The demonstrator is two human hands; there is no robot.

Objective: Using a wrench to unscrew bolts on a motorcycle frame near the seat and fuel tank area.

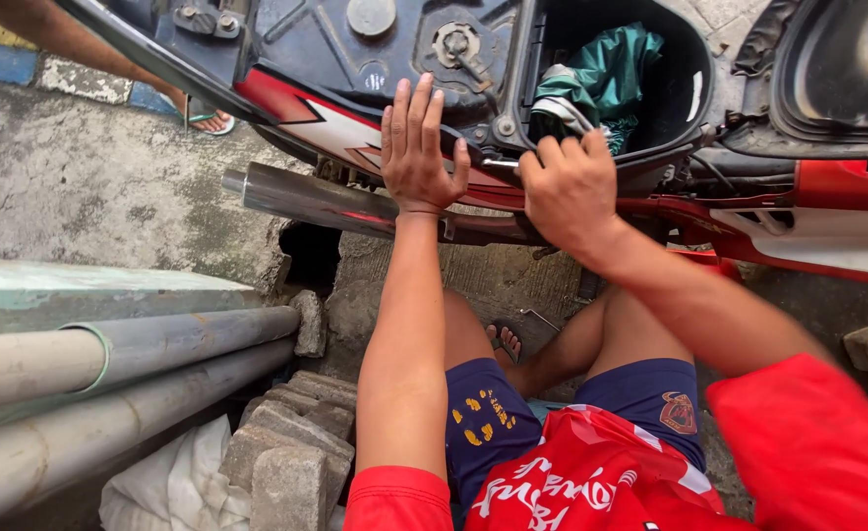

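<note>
left hand point(416, 147) flat on motorbike panel point(340, 123), right hand point(567, 187) gripping compartment rim point(650, 162)

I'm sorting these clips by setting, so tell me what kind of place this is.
Probably an outdoor roadside or yard repair spot: a motorbike with its seat raised stands on rough concrete ground, beside grey pipes and stacked paving blocks.

Outdoor roadside yard: motorbike point(434, 59), concrete ground point(89, 167)

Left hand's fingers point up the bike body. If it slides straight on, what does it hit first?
Probably the round cap on the dark panel; the left hand lies flat, fingers aimed that way. Depth unclear.
</note>
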